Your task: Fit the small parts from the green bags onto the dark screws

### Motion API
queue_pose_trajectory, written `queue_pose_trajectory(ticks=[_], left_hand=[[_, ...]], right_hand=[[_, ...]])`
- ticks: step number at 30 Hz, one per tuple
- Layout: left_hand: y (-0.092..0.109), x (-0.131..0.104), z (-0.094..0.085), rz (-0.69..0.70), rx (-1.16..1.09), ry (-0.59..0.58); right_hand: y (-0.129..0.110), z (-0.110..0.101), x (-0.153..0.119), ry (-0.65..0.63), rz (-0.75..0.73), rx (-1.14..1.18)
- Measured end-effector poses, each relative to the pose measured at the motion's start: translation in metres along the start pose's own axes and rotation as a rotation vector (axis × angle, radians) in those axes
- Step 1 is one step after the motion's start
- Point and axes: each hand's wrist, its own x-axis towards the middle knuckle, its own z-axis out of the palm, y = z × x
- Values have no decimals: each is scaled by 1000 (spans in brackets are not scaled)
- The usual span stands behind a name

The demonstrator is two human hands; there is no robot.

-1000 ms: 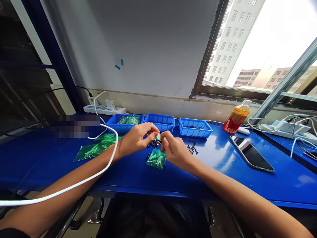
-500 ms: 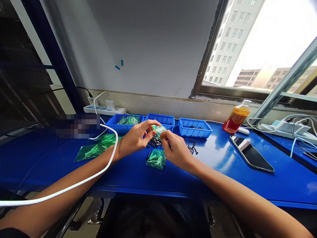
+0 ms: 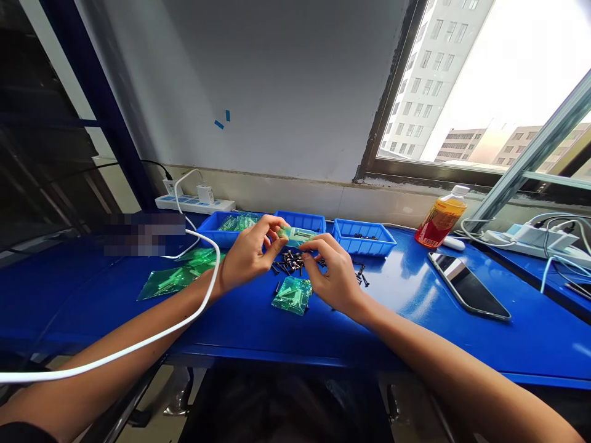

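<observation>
My left hand (image 3: pixel 253 253) pinches one end of a small green plastic bag (image 3: pixel 299 236), which is held up over the table with dark screws visible inside. My right hand (image 3: pixel 333 271) is at the bag's lower right edge, its fingers bent; whether they grip the bag is hard to make out. Below the bag lies a pile of dark screws (image 3: pixel 290 263). Nearer the front, another green bag (image 3: pixel 292 295) with pale pieces in it rests on the blue table (image 3: pixel 258 335).
Three blue bins stand behind: left (image 3: pixel 210 234) with green bags, middle (image 3: pixel 302 220), right (image 3: pixel 364 246) with dark parts. Larger green bags (image 3: pixel 178 277) lie at left. A phone (image 3: pixel 468 286), a bottle (image 3: pixel 441 216) and power strips are around. A white cable (image 3: pixel 207 295) crosses my left forearm.
The held bag has been stretched out flat sideways, showing the screws in it. My left fingers have closed on its left end, and my right fingers have shifted slightly.
</observation>
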Motion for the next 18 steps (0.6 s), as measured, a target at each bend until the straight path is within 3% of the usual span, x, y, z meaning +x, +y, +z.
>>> queue_pose_trajectory(ticks=[4,8,13,18], left_hand=[[1,1,-3,75,55,-4],[0,3,-5,151,97,-129],[-4,1,-2,138,132,-183],[-7,0,1,71,139,-226]], right_hand=[[5,-1,7,-94,419,271],[13,-1,13,-157,731,637],[14,1,12,-150,739,708],[13,4,10,-74,593,562]])
